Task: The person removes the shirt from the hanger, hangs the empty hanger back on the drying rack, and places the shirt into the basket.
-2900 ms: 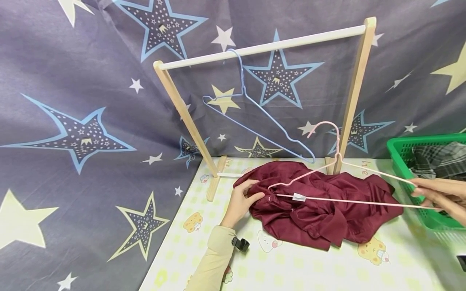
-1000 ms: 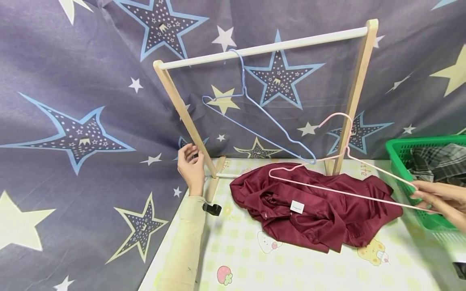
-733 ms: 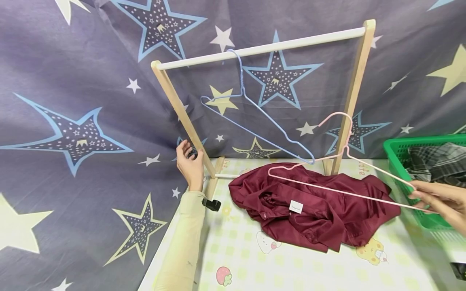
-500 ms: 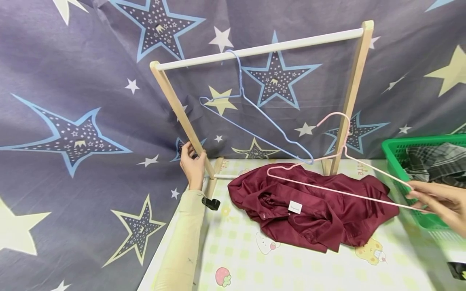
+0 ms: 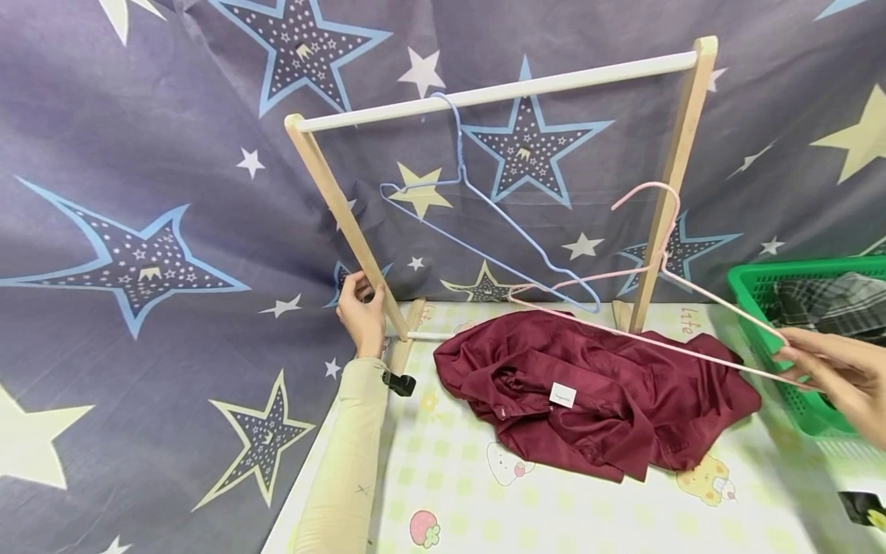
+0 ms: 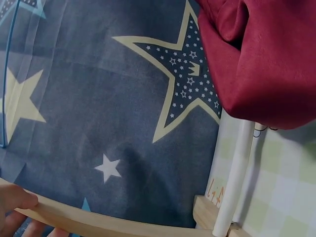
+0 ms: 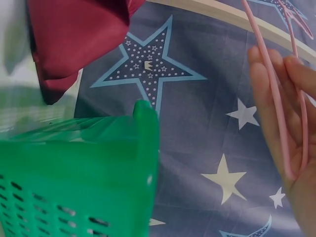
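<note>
In the head view, my left hand point(image 5: 363, 312) grips the left wooden post point(image 5: 342, 211) of a clothes rack, low on its length. The left wrist view shows fingers point(image 6: 19, 197) on both sides of that post. My right hand point(image 5: 841, 377) pinches one end of a pink wire hanger point(image 5: 651, 185), hook upward, tilted above a crumpled maroon shirt point(image 5: 678, 419). The shirt lies on the table, collar and white label point(image 5: 563, 395) facing up. No fabric hangs on the pink hanger. Its far end overlaps a blue hanger point(image 5: 461, 146) in the head view.
The blue hanger hangs from the rack's white top bar point(image 5: 567, 82). A green basket point(image 5: 751, 308) with plaid cloth point(image 5: 831, 308) inside stands at the right, just behind my right hand. A star-patterned curtain point(image 5: 173, 385) closes off the back and left.
My left hand has left the shirt's collar and moved left onto the rack post. The pink hanger's tip has come out of the shirt, and the hanger has risen above it.
</note>
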`<state>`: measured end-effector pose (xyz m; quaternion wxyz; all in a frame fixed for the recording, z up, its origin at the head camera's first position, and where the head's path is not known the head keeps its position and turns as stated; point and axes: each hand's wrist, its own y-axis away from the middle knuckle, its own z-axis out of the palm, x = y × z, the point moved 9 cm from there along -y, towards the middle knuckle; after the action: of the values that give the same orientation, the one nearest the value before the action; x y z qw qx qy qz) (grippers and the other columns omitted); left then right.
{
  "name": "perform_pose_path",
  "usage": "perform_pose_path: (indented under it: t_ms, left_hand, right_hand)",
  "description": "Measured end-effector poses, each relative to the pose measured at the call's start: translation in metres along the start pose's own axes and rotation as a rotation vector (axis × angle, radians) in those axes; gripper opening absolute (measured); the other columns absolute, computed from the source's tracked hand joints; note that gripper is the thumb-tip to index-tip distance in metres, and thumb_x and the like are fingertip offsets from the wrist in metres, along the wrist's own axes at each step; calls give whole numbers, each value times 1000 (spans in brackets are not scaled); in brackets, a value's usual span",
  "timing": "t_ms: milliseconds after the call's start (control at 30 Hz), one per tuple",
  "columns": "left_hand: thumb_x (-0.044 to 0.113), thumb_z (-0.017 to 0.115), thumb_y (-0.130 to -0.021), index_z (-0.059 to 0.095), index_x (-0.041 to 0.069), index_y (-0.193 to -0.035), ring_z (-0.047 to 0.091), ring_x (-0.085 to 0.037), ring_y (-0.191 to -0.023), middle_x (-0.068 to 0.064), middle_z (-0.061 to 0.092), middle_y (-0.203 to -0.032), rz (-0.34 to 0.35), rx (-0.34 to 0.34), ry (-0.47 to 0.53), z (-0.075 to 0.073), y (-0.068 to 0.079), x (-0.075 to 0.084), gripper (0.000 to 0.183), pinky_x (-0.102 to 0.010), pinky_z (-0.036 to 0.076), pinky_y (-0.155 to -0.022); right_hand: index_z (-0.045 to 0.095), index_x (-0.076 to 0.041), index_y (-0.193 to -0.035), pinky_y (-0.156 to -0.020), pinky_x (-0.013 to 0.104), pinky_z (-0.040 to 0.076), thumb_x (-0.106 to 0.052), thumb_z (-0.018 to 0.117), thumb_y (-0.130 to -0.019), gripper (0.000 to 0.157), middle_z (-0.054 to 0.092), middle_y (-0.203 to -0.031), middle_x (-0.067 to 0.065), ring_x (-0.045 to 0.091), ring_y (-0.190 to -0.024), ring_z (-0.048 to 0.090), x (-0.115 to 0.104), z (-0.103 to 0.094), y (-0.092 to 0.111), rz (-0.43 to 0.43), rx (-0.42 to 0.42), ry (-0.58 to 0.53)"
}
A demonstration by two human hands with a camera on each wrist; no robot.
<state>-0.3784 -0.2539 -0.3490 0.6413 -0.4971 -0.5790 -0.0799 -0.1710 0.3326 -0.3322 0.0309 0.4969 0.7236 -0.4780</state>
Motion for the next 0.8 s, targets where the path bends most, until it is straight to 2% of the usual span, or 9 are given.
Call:
perform_pose_path:
  t_ms: [167, 367, 633, 800]
  left_hand:
    - [-1, 75, -83, 70, 5, -106, 71, -28, -94, -13, 73, -104, 6, -4, -12, 1, -2, 0, 25, -46, 53, -92]
    - [-1, 74, -83, 69, 5, -105, 70, -30, -93, -13, 72, -104, 15, -10, -26, 1, -3, 1, 23, -48, 54, -90]
    - [-3, 73, -84, 68, 4, -104, 69, -31, -94, -14, 72, -103, 9, -8, -17, -1, -2, 1, 22, -50, 53, -91]
    - [-3, 73, -83, 68, 3, -104, 70, -31, -93, -14, 72, -102, 21, -12, -36, -1, -2, 3, 23, -45, 53, -91]
  right_hand:
    - [63, 14, -121, -57, 3, 47, 18, 53, -92, 31, 54, -98, -40, -23, -70, 55, -7, -3, -7, -12, 50, 2]
    - [61, 16, -123, -58, 0, 44, 16, 52, -94, 30, 49, -99, -44, -26, -72, 52, -12, -7, -14, 15, 111, 13]
    - [59, 14, -127, -65, -3, 43, 13, 50, -96, 32, 49, -100, -46, -29, -77, 51, -19, -13, -24, 40, 142, -1]
    - [57, 9, -133, -67, -5, 40, 7, 49, -99, 34, 48, -102, -47, -31, -80, 47, -23, -18, -33, 47, 160, 19]
